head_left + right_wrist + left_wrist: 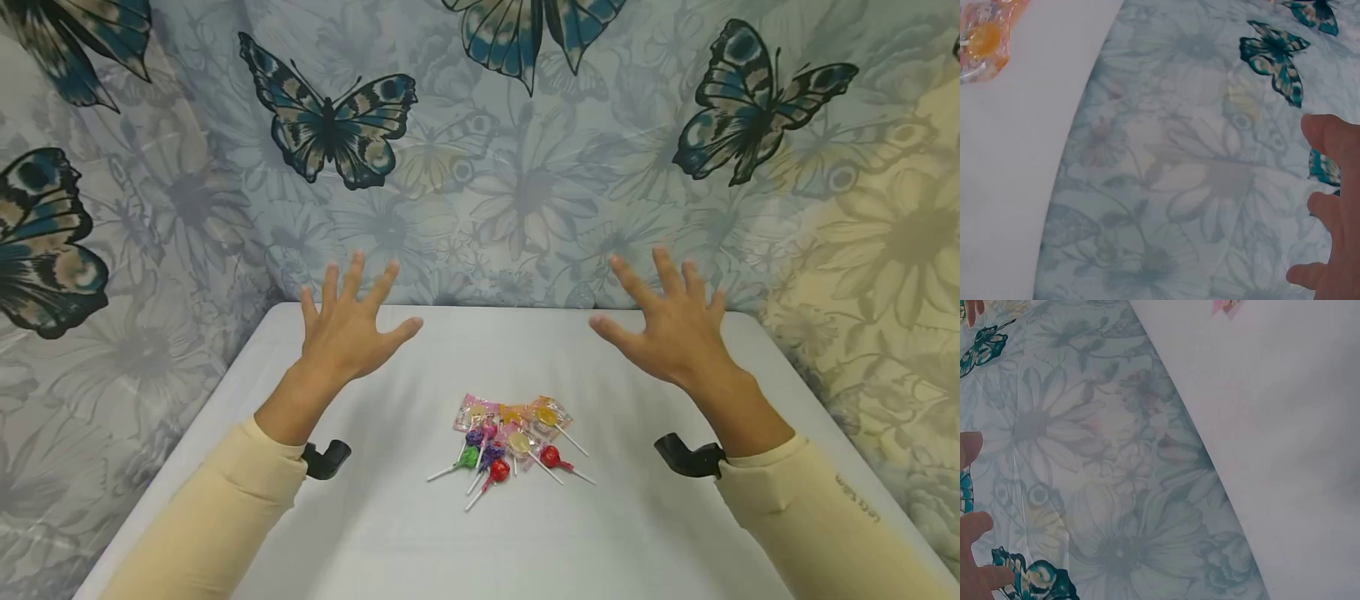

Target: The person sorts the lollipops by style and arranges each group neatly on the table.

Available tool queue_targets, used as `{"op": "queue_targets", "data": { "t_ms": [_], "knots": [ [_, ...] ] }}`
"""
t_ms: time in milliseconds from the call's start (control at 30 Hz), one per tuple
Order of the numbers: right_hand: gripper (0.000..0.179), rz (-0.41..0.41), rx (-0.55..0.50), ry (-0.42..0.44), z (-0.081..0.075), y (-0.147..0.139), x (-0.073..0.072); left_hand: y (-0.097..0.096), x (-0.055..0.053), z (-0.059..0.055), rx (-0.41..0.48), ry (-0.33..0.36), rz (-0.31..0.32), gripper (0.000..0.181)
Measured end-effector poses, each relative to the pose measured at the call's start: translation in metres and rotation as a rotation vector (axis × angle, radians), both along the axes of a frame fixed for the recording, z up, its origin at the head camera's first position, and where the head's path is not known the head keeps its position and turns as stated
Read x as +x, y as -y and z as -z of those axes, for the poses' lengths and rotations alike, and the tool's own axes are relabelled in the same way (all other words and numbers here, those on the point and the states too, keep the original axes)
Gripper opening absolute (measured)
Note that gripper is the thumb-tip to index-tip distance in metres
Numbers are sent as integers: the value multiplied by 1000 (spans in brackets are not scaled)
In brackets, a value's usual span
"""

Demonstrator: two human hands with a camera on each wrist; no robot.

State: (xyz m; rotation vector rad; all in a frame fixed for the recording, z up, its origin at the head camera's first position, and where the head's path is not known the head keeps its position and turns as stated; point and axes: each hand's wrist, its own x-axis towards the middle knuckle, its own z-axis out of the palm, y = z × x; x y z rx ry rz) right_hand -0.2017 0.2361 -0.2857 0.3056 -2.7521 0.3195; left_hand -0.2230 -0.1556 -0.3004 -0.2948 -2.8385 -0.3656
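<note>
Several wrapped lollipops lie in a loose pile on the white table [420,542], their sticks pointing various ways. Among them are a green lollipop [468,457], a red lollipop [498,472] in front, another red one [551,456] at the right, and a yellow one in a clear wrapper [984,41]. My left hand [347,337] is raised over the table, left of the pile, with its fingers spread. To the right of the pile, my right hand [671,329] is held up in the same way, fingers apart. Neither hand touches anything.
Patterned cloth [525,192] with butterflies and flowers hangs behind the table and along both sides. A black wrist mount [327,460] sits at the left sleeve, and another black mount [688,457] at the right sleeve.
</note>
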Motion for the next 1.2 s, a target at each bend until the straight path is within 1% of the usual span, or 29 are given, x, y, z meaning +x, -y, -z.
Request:
{"op": "queue_targets", "data": {
  "t_ms": [200, 400, 500, 667, 967, 1200],
  "knots": [
    [80, -30, -16, 0, 8, 3, 4, -5, 6, 10, 1, -15, 10, 84],
    [78, -75, -30, -51, 19, 4, 8, -13, 10, 24, 19, -10, 38, 81],
    [75, -105, -48, -72, 27, 4, 9, -18, 12, 31, 28, -18, 54, 80],
    [73, -144, -85, -81, 40, 4, 11, -26, 12, 43, 43, -35, 83, 77],
    [73, -209, -139, -111, 70, 3, 11, -41, 12, 69, 75, -46, 124, 74],
    [70, -231, -158, -104, 91, 7, 11, -53, 15, 87, 103, -18, 143, 72]
  ]
}}
